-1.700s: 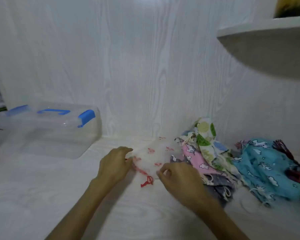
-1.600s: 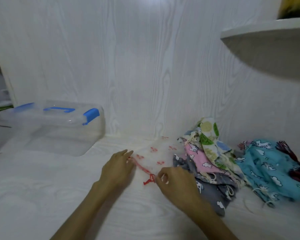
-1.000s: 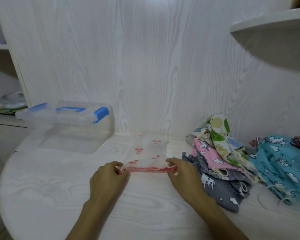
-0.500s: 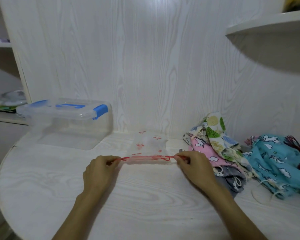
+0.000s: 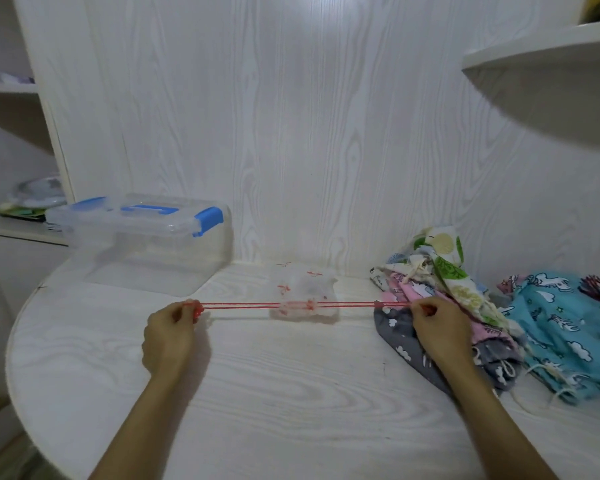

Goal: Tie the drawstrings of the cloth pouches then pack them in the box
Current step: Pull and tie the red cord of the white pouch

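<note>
Left hand: the left hand [image 5: 169,336] was curled, fingers pinched on the end of the red drawstring [image 5: 238,305]; the fingertips themselves were tucked under and hard to see.
Right hand: the right hand [image 5: 440,330] pinched the other end, resting over the edge of the grey pouch [image 5: 397,336] (its thumb side hidden behind the knuckles).
Drawstring: it ran taut as a double line between the two hands, well apart, straight through the mouth of the sheer pouch [image 5: 303,293].
Sheer pouch: it lay on the white table [image 5: 291,393] midway between the hands, its mouth gathered; the red print was too faint to make out.
Pile: more cloth pouches [image 5: 437,271] were heaped at the right, a blue one [image 5: 561,323] cut off by the frame edge.
Box: the clear box [image 5: 142,244] with blue clasps sat at the back left, lid on.
Shelves: a blurred item lay on the left shelf [image 5: 18,225].
</note>
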Demonstrator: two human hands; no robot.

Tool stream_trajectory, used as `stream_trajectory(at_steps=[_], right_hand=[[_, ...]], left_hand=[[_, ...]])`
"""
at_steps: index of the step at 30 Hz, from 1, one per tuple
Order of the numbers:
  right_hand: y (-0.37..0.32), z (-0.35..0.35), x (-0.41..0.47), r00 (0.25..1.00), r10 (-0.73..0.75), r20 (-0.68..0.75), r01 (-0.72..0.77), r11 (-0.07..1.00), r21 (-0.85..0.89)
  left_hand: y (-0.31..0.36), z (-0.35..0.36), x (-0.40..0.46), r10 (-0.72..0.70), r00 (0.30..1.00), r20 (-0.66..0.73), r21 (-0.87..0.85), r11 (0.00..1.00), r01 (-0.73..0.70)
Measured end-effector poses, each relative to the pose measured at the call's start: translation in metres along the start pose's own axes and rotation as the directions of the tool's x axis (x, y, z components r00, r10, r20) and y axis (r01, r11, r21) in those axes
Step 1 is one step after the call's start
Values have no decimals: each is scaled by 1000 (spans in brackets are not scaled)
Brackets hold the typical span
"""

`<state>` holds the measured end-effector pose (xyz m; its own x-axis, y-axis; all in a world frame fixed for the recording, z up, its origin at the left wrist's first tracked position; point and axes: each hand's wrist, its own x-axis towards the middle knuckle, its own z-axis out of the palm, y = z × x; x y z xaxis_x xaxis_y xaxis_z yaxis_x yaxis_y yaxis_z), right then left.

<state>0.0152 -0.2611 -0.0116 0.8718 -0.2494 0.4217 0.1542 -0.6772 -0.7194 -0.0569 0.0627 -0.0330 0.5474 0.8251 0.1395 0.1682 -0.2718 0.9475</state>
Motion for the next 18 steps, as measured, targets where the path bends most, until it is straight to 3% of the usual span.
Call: stream_trajectory(at_steps=[3,5,8,10,12,14,16,18], right_hand=[[0,-4,0,999,8,-53,-11,999,-48],[-2,-4,-3,998,-29,49,37,986,-161],[-17,-1,-12,982,-133,138,175,915,-364],[-33,3,-21,956,-291,37,282,877,-388],[-49,9,-32,920,-392,24,383,881,-280],[-56,23,-45,906,-357,227,399,900,-174],[-52,39,-50,866,-272,421,374,910,-182],[-47,46,-49,874,-248,418,322,939,-117]], left_hand=[[-1,-2,-4,81,995,-53,110,991,-75],[3,0,-13,184,980,71,160,968,-193],[21,2,-24,261,907,331,-107,965,-239],[29,5,-31,361,887,289,-186,930,-318],[30,10,-43,396,877,271,22,909,-417],[28,18,-55,387,836,390,238,835,-497],[24,30,-61,374,762,529,278,772,-572],[25,37,-60,394,718,573,266,740,-618]])
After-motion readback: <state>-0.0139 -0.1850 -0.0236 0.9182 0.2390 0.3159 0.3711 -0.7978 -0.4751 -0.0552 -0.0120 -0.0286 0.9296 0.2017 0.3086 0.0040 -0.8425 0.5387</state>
